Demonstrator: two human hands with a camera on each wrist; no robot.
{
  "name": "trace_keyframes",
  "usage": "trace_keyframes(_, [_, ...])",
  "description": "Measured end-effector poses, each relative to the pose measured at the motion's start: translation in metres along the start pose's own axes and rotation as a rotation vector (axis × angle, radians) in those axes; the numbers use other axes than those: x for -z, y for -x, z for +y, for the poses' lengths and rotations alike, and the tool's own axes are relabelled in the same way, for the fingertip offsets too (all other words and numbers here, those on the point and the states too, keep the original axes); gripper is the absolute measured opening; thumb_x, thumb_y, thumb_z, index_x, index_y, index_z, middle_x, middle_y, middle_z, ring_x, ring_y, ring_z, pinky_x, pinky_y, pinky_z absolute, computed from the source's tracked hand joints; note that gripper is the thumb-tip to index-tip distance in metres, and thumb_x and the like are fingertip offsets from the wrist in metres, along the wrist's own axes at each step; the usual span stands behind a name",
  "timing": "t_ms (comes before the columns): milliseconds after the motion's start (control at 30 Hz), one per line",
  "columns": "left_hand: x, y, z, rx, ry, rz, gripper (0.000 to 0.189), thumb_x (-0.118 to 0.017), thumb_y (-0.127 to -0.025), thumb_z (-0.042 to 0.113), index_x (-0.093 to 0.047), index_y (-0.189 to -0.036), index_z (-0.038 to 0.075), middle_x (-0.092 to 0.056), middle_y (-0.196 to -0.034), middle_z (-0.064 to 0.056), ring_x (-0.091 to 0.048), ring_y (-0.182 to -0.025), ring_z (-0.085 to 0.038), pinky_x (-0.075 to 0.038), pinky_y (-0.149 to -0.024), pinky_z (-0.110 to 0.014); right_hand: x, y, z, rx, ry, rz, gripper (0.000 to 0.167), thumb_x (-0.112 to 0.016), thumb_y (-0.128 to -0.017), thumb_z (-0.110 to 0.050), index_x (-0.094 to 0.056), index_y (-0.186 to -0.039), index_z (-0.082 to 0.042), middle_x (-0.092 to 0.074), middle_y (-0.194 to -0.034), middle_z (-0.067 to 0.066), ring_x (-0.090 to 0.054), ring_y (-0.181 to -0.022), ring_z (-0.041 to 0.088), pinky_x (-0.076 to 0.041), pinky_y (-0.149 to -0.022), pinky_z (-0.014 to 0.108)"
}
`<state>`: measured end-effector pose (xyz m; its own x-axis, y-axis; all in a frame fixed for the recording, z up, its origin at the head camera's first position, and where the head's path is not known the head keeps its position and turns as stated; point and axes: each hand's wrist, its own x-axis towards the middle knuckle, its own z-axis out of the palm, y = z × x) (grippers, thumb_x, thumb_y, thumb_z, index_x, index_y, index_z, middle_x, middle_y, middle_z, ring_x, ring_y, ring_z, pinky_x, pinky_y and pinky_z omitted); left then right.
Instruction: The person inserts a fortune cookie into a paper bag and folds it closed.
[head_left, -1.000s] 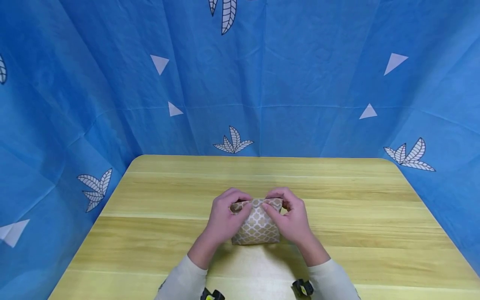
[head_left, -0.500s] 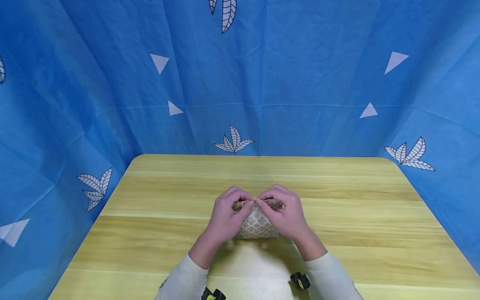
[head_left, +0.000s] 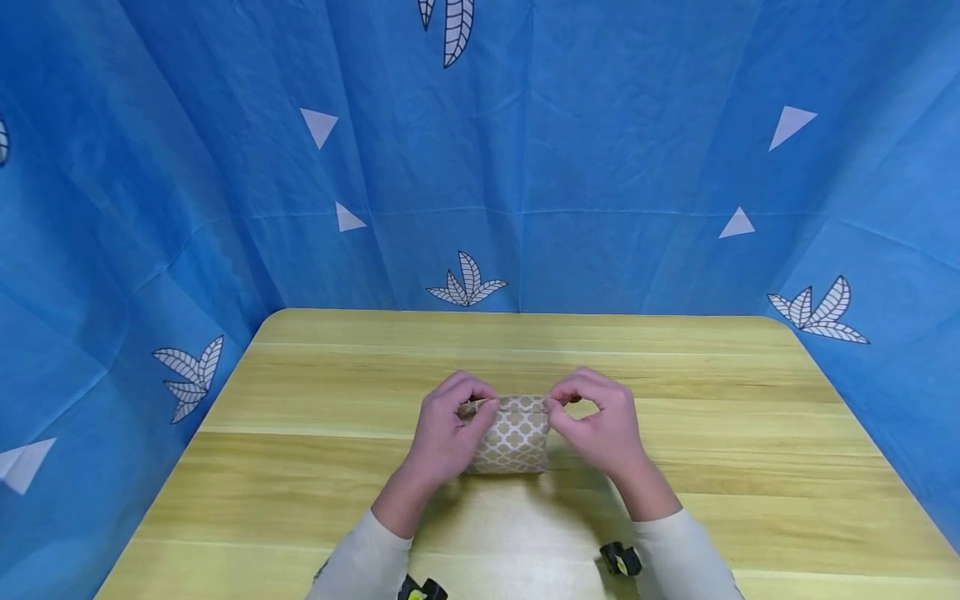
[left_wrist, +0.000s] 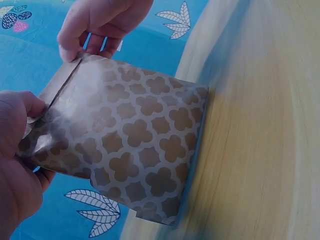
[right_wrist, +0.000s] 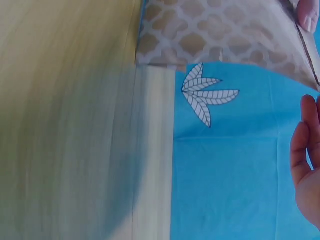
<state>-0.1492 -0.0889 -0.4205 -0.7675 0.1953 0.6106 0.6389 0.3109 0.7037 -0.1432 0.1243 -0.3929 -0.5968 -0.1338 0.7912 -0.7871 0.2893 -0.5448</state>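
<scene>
A brown paper bag (head_left: 512,437) with a white quatrefoil lattice stands upright on the table, its top edge folded over. In the left wrist view the fold shows as a dark line across the upper part of the bag (left_wrist: 135,130). My left hand (head_left: 448,429) pinches the fold near its left end, thumb on the near side. At the right end of the fold, the thumb and a finger of my right hand (head_left: 600,421) pinch the top corner. The left thumb (right_wrist: 307,15) rests on the fold in the right wrist view. Fingers behind the bag are partly hidden.
The bag is near the middle of a light wooden table (head_left: 712,433) with rounded far corners. Behind and beside the table hangs a blue curtain (head_left: 615,150) with white leaf and triangle prints. A black wrist device (head_left: 621,558) sits by the right sleeve.
The right hand has slid inward to the middle of the top edge, then outward to the right corner. The left hand keeps its grip. The upper edge now looks folded down flat.
</scene>
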Motion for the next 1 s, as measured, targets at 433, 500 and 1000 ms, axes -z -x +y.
trace_keyframes(433, [0.002,0.0,0.001,0.022,0.015,-0.031,0.009,-0.068,-0.09,0.003,-0.069,-0.089,0.012,-0.06,-0.088,0.007,-0.056,-0.079,-0.014,-0.046,-0.066,-0.03,0.01,0.016,0.028,-0.017,-0.008,0.044,0.021,-0.066,-0.07,0.012,-0.07,-0.073,-0.008,-0.065,-0.072,0.0,-0.057,-0.064,0.014,-0.047,-0.061,0.024])
trace_keyframes(500, [0.002,0.001,0.001,0.026,0.017,-0.035,0.01,-0.068,-0.09,0.003,-0.068,-0.089,0.013,-0.059,-0.088,0.008,-0.056,-0.079,-0.013,-0.046,-0.066,-0.03,0.007,0.016,0.027,-0.016,-0.02,0.045,0.018,-0.068,-0.071,0.011,-0.07,-0.077,-0.005,-0.065,-0.074,0.003,-0.058,-0.066,0.017,-0.047,-0.063,0.024])
trace_keyframes(1000, [0.006,-0.005,0.003,-0.049,-0.003,-0.1,0.007,-0.07,-0.089,0.005,-0.07,-0.087,0.011,-0.061,-0.086,0.006,-0.056,-0.075,-0.011,-0.049,-0.061,-0.027,-0.02,0.012,0.018,-0.015,-0.103,-0.114,0.022,-0.075,-0.077,0.016,-0.075,-0.084,-0.005,-0.069,-0.078,0.003,-0.054,-0.063,0.013,-0.043,-0.058,0.02])
